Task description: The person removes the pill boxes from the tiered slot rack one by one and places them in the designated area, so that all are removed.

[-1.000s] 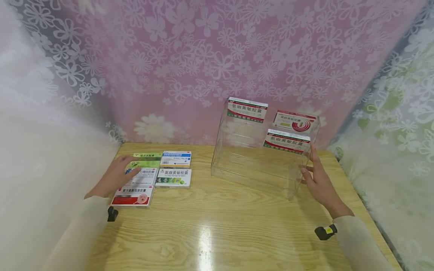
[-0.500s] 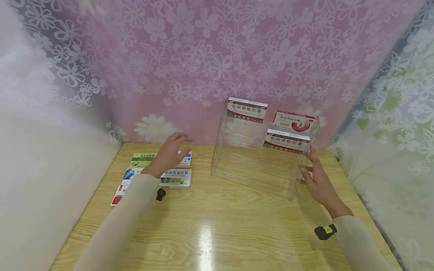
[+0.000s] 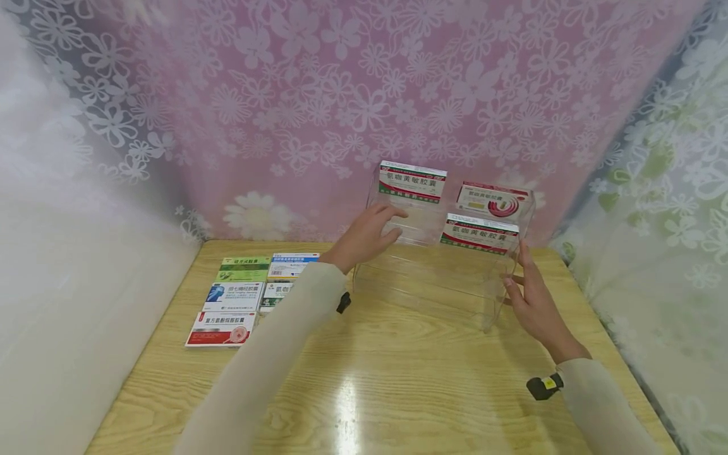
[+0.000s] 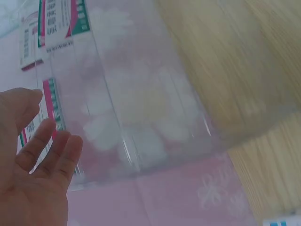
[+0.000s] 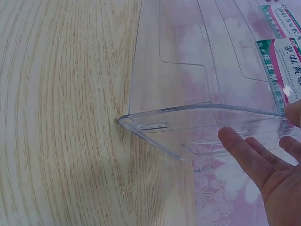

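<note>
Only the head view shows the whole clear rack, standing on the wood-grain counter and holding three medicine boxes. The left wrist view adds the palm side of the left hand: fingers loosely bent, holding nothing, in front of the rack near the upper-left box; whether it touches the rack I cannot tell. The right wrist view adds the rack's side panel and its rounded edge, where the right hand rests with fingers extended and spread.

The upper-left box and the lower-right box read 氨咖黄敏胶囊 between red and green bands; in the right wrist view, 四川 and 依科制 show on a green strip. The upper-right box bears the same name beside red-pink curves.

At the counter's left lie a red-and-white box reading 复方氨酚烷胺胶囊, a blue-pictured box reading 田七痛经胶囊, a green box, a blue-banded box and a green-and-white box half hidden by the left sleeve.

The rack is transparent plastic, stepped in tiers, the backdrop and counter showing through.
</note>
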{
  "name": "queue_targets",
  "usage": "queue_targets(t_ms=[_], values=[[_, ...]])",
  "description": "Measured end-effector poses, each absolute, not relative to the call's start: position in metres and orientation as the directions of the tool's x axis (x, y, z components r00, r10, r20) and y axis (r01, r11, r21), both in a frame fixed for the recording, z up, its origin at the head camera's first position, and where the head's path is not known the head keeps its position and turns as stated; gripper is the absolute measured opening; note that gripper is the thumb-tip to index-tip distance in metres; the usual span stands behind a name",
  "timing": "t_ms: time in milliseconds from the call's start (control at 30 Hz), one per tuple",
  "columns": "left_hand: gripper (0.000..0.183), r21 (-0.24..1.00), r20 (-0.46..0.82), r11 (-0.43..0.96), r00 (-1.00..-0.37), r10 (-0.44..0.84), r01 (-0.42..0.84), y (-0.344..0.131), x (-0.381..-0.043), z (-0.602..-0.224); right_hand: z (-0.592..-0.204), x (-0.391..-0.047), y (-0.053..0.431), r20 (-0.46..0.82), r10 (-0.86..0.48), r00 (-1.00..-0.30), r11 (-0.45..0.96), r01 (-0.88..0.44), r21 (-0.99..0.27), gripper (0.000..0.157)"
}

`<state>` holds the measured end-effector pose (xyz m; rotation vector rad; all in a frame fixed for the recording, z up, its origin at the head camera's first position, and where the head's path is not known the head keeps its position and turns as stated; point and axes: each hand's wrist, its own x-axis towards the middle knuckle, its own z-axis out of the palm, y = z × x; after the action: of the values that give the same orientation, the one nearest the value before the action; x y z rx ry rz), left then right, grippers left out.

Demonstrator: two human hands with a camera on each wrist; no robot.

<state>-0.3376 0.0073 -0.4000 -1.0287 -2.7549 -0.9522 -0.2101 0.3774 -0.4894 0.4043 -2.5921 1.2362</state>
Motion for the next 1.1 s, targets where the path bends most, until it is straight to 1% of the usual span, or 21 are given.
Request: queue_targets(t_ms=[167,267,400,533,833,967,1100], values=[[0.049,0.531,0.216,0.584,-0.765,0.607,0.613,0.044,-0.339,-0.392,-0.490,-0.210,0.378,0.329,-0.148,-0.933,0.606,-0.349,-0.715,0.087],[0.054,0.525,0.207,0.573,-0.747,0.631,0.630,0.064,-0.341,-0.389,-0.490,-0.211,0.377,0.331,-0.150,-0.932,0.605,-0.351,-0.715,0.087],[0.053,0.517,0.225,0.550,-0.724,0.652,0.656,0.086,-0.342,-0.388,-0.489,-0.211,0.377,0.337,-0.152,-0.929,0.604,-0.357,-0.713,0.087],[0.052,0.530,0.220,0.540,-0.720,0.658,0.655,0.099,-0.340,-0.394,-0.488,-0.210,0.376,0.346,-0.154,-0.925,0.606,-0.365,-0.707,0.087],[0.040,0.486,0.338,0.524,-0.703,0.626,0.699,0.108,-0.339,-0.406,-0.488,-0.210,0.375,0.354,-0.147,-0.924,0.601,-0.367,-0.710,0.086],[0.039,0.526,0.360,0.488,-0.703,0.614,0.696,0.104,-0.337,-0.401,-0.488,-0.210,0.376,0.341,-0.141,-0.929,0.596,-0.355,-0.720,0.086],[0.037,0.566,0.390,0.450,-0.705,0.592,0.691,0.090,-0.333,-0.391,-0.488,-0.210,0.375,0.335,-0.137,-0.932,0.610,-0.346,-0.713,0.085]])
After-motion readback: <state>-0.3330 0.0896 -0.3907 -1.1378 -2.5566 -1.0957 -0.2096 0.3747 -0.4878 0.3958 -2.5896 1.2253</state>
